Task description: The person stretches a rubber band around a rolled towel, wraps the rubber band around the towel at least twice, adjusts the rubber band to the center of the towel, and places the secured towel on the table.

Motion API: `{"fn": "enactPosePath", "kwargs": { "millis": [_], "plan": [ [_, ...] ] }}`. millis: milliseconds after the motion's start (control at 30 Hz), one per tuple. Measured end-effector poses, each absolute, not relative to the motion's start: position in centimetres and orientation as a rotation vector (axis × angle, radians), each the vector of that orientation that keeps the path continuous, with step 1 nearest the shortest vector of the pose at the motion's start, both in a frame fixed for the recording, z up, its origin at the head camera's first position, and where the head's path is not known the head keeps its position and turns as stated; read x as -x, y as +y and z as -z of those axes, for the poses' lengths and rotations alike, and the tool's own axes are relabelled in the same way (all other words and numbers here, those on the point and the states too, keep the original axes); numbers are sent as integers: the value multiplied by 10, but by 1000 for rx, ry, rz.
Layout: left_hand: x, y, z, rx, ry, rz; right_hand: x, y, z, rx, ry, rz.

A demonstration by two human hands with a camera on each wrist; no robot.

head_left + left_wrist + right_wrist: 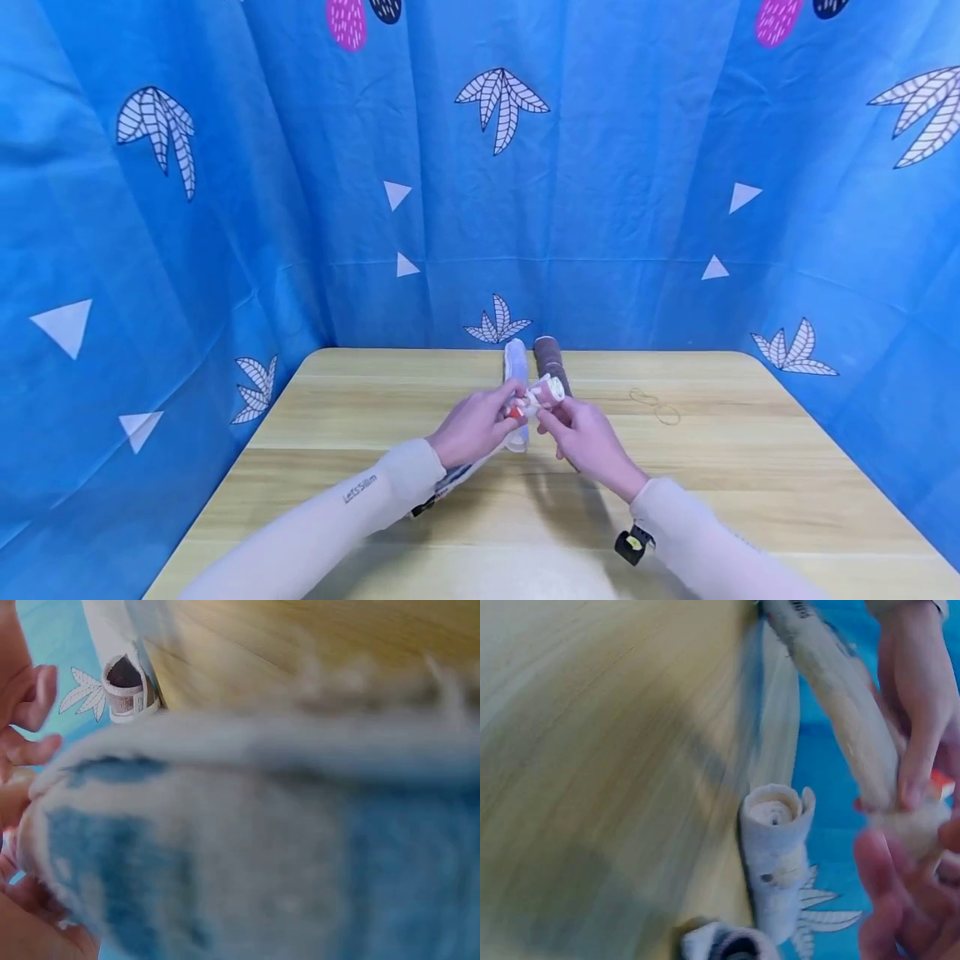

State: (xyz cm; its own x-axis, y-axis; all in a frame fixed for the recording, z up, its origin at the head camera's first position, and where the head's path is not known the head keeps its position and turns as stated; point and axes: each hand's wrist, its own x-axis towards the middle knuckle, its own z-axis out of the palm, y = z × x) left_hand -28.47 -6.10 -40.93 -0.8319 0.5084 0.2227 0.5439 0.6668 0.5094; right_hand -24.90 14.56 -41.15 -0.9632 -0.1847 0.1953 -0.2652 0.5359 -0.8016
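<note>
Both hands are at one end of a rolled towel [550,391], held above the table. Its long body, pale with blue stripes in the left wrist view, runs back under the left forearm. My left hand [474,427] grips the roll near its end, with a small orange-red patch beside the fingertips. My right hand [592,443] pinches the same end from the other side, thumb and fingers around it. Beyond the hands lie a pale lavender towel roll [516,360] and a dark brown towel roll [549,354], both partly covered by the hands.
A thin rubber band [667,414] lies on the wooden table [750,483], right of the hands. A blue patterned curtain [600,167] hangs along the table's back and sides. The right wrist carries a small black camera [632,546].
</note>
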Motion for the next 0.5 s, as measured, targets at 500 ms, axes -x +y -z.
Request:
{"fn": "enactPosePath", "kwargs": {
  "millis": [500],
  "plan": [
    [282,-64,397,821,-2608,1700,256,151,414,-506,-2808,-2045]
  ]
}}
